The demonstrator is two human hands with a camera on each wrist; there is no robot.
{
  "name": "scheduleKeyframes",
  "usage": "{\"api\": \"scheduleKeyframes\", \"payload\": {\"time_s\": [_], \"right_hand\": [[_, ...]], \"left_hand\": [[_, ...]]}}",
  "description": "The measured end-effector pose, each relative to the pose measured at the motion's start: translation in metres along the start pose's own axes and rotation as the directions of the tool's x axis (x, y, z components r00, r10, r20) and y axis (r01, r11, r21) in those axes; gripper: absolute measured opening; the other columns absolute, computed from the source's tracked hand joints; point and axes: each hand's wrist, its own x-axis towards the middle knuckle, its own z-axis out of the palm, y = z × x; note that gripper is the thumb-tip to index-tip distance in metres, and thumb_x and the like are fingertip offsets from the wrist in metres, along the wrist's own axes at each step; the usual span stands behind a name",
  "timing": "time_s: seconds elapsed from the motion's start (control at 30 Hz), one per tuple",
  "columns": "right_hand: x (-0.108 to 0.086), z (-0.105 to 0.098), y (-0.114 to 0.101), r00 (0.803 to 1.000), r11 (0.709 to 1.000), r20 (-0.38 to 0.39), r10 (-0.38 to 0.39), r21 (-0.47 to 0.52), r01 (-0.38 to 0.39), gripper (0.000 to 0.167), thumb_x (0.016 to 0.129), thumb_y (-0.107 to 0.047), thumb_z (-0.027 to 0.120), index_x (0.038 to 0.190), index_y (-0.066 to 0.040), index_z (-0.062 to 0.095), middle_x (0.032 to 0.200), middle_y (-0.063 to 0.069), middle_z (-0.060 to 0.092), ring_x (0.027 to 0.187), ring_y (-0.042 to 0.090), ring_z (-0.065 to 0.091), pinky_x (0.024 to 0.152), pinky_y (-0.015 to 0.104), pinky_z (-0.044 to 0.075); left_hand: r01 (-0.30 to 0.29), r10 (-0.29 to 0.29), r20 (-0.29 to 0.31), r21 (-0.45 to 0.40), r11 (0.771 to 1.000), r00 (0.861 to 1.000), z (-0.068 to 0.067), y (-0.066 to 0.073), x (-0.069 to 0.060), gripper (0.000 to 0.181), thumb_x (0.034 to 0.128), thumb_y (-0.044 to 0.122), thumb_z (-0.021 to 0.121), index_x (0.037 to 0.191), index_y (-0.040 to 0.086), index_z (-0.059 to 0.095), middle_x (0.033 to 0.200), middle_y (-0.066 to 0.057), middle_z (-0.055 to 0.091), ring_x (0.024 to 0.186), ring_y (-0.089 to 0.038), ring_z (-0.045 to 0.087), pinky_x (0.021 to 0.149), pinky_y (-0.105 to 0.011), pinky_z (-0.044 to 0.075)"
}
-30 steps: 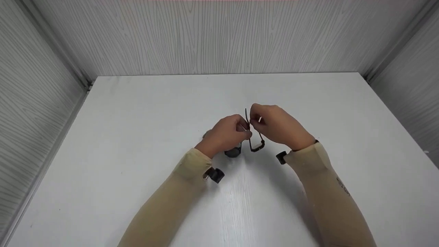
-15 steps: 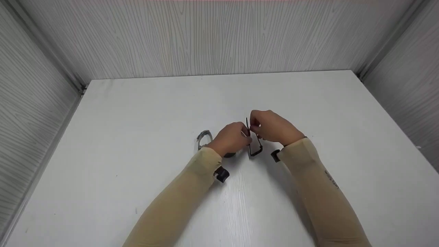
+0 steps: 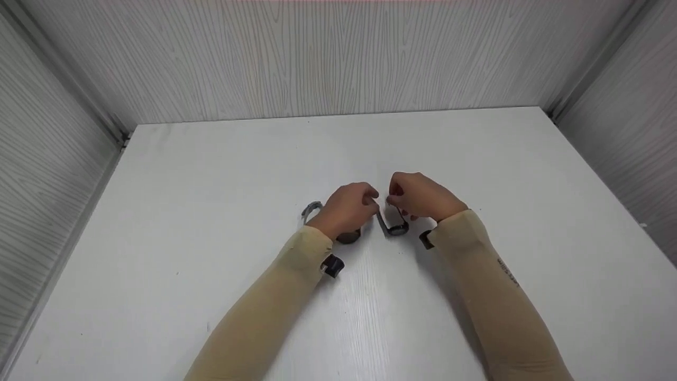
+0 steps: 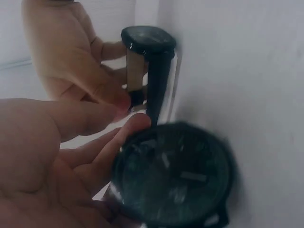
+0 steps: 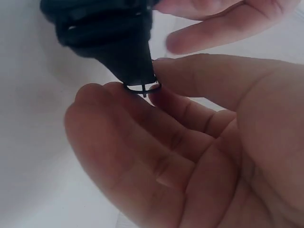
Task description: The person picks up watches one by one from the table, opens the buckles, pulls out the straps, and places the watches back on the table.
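Note:
In the head view my right hand (image 3: 426,196) holds a wristwatch (image 3: 398,229) with a dark strap, just above the table. Its thumb pinches the strap end by the buckle (image 5: 142,89), seen with its prong in the right wrist view. My left hand (image 3: 346,209) is beside the other strap half (image 4: 159,85); its thumb and index finger stand apart, the index tip touching or close to the strap. A second watch, its round dark dial (image 4: 173,178) large in the left wrist view, sits below my left hand, which partly covers it.
A grey looped strap (image 3: 312,208) shows left of my left hand; whether it belongs to the second watch is hidden. The white table (image 3: 238,174) ends at a grey wood-grain back wall (image 3: 338,58). Dark wrist cameras (image 3: 332,265) hang under both sleeves.
The strap tip that stood up between my hands has dropped from sight. My left fingers have parted and drawn slightly left, and the watch case has tilted to show its face.

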Motion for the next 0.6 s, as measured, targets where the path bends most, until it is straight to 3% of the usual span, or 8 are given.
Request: {"api": "scheduleKeyframes", "payload": {"time_s": [0.17, 0.3, 0.43, 0.6], "right_hand": [[-0.004, -0.003, -0.002, 0.999, 0.998, -0.034, 0.031, -0.060, -0.033, 0.035, 0.104, -0.028, 0.059, 0.129, -0.004, 0.056, 0.112, 0.014, 0.067, 0.085, 0.025, 0.068, 0.079, 0.042, 0.054], [-0.014, -0.008, -0.013, 0.988, 0.995, -0.153, -0.014, -0.097, -0.001, 0.042, 0.103, -0.028, 0.058, 0.136, -0.002, 0.053, 0.120, 0.016, 0.067, 0.097, 0.031, 0.066, 0.088, 0.049, 0.053], [-0.030, -0.009, -0.028, 0.951, 0.987, -0.271, -0.147, -0.097, 0.125, 0.037, 0.102, -0.026, 0.060, 0.133, -0.006, 0.055, 0.114, 0.010, 0.070, 0.096, 0.029, 0.068, 0.086, 0.046, 0.054], [-0.045, -0.009, -0.039, 0.896, 0.947, -0.309, -0.319, -0.137, 0.290, 0.025, 0.102, -0.025, 0.061, 0.123, -0.011, 0.062, 0.107, 0.002, 0.070, 0.093, 0.019, 0.068, 0.081, 0.041, 0.054]], "left_hand": [[-0.062, 0.058, -0.106, -0.030, 0.998, 0.993, -0.031, -0.008, -0.020, 0.033, 0.1017, 0.024, 0.060, 0.132, 0.013, 0.065, 0.115, 0.000, 0.073, 0.118, -0.022, 0.058, 0.099, -0.039, 0.047], [-0.097, 0.082, -0.225, -0.058, 0.994, 0.971, -0.057, -0.013, -0.043, 0.028, 0.1015, 0.023, 0.060, 0.127, 0.015, 0.067, 0.112, 0.001, 0.070, 0.114, -0.020, 0.055, 0.099, -0.040, 0.046], [-0.111, 0.098, -0.281, -0.028, 0.993, 0.955, -0.077, -0.016, -0.063, 0.028, 0.1018, 0.025, 0.060, 0.127, 0.014, 0.066, 0.115, -0.001, 0.067, 0.113, -0.020, 0.057, 0.097, -0.041, 0.047], [-0.092, 0.108, -0.279, 0.070, 0.993, 0.954, -0.091, -0.017, -0.076, 0.029, 0.1022, 0.025, 0.061, 0.129, 0.013, 0.064, 0.118, -0.004, 0.066, 0.113, -0.022, 0.060, 0.095, -0.041, 0.048]]}}
